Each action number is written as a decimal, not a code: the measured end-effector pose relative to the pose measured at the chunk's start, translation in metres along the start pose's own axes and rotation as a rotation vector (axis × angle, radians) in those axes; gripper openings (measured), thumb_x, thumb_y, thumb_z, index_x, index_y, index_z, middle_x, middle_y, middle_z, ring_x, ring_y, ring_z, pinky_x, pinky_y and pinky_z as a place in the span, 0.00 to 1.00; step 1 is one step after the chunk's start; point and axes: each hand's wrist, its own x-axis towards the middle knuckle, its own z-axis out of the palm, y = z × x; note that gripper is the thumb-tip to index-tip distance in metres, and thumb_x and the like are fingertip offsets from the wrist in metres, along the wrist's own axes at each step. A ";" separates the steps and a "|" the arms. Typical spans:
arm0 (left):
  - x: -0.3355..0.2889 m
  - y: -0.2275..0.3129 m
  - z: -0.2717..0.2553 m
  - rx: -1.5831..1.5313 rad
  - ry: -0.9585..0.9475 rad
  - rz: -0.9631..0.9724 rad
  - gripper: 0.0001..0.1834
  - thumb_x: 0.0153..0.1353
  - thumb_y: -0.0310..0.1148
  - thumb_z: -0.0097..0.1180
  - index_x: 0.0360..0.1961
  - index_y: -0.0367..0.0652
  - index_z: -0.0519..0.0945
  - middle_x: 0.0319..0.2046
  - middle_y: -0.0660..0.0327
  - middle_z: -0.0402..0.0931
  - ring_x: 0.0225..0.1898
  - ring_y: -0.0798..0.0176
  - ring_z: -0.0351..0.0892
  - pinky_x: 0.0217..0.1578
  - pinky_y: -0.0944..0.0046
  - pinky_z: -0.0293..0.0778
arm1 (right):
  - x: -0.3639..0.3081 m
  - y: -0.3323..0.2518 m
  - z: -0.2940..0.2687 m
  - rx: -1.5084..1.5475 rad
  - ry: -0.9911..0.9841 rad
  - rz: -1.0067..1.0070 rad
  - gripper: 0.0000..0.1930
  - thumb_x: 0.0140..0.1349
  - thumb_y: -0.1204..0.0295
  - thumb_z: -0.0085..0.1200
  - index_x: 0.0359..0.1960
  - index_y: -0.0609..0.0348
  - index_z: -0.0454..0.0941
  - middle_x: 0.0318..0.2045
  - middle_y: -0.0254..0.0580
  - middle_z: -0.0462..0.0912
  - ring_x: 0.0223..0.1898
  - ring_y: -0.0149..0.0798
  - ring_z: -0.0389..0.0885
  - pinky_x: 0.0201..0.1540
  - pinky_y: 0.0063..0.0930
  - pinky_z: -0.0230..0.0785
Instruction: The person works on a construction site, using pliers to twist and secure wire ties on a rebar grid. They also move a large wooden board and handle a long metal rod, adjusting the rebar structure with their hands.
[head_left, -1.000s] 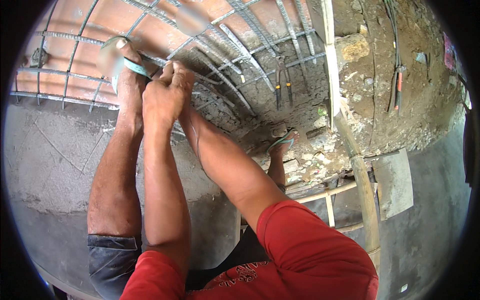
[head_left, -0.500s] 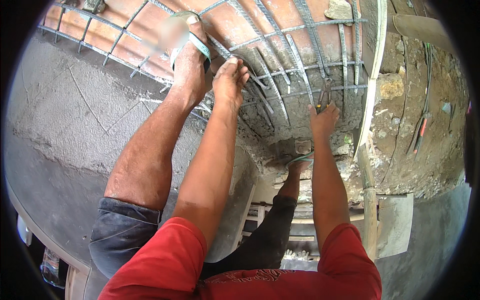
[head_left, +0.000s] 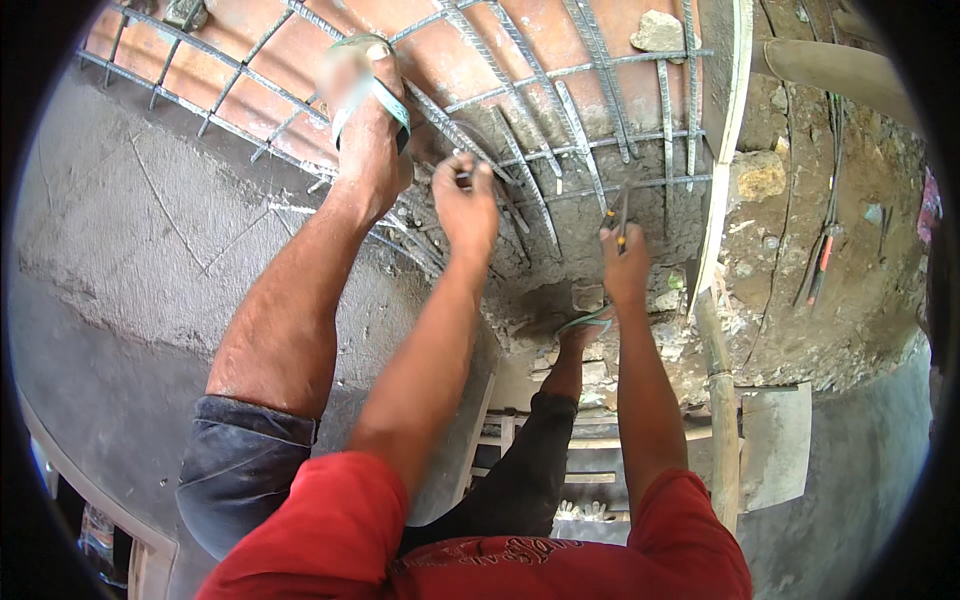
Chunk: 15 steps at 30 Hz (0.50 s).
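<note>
My right hand (head_left: pixel 626 262) is closed round a pair of pliers (head_left: pixel 622 210) with black and yellow handles, the jaws directed away from me toward the rebar. The steel rebar grid (head_left: pixel 582 146) lies just beyond them, its bars ending over rough grey mortar. My left hand (head_left: pixel 466 208) is raised near a slanting rebar bar (head_left: pixel 440 118), with thumb and fingers curled together. Whatever they pinch, if anything, is too small to make out. Beside that hand, my left foot in a green-strapped sandal (head_left: pixel 372 110) rests on the edge of the grid.
Orange-brown panels (head_left: pixel 440 55) lie under the grid, with a loose stone (head_left: pixel 657 32) on top. At right runs a pale wooden strip (head_left: pixel 728 130); a red-handled tool (head_left: pixel 822 262) lies on the dirt beyond it. A bamboo pole (head_left: pixel 722 420) stands below. Rough grey plaster (head_left: pixel 140 220) spreads at left.
My left hand has come down from the rebar, its fingers curling in. My right hand has drawn the pliers back toward me, away from the bar ends. The view has shifted slightly.
</note>
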 end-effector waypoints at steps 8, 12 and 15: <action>-0.095 0.064 0.000 -0.034 -0.651 0.459 0.18 0.70 0.29 0.55 0.58 0.35 0.73 0.48 0.54 0.77 0.47 0.58 0.77 0.50 0.61 0.73 | -0.114 -0.094 -0.126 0.164 -0.122 -0.358 0.16 0.68 0.58 0.60 0.43 0.60 0.80 0.37 0.52 0.82 0.39 0.54 0.83 0.44 0.46 0.76; -0.115 0.077 -0.021 -0.612 -0.556 -0.179 0.12 0.77 0.38 0.47 0.50 0.41 0.76 0.33 0.65 0.75 0.32 0.71 0.74 0.32 0.69 0.71 | -0.091 -0.166 -0.151 -0.045 -0.170 -0.349 0.16 0.66 0.58 0.56 0.41 0.59 0.79 0.36 0.55 0.82 0.41 0.59 0.82 0.43 0.51 0.74; -0.124 0.060 -0.057 -0.969 -0.443 -0.568 0.11 0.76 0.41 0.47 0.49 0.46 0.74 0.26 0.71 0.69 0.23 0.76 0.65 0.22 0.73 0.62 | -0.083 -0.183 -0.115 -0.441 -0.434 -0.493 0.12 0.61 0.62 0.58 0.37 0.57 0.83 0.36 0.53 0.83 0.38 0.56 0.84 0.41 0.51 0.76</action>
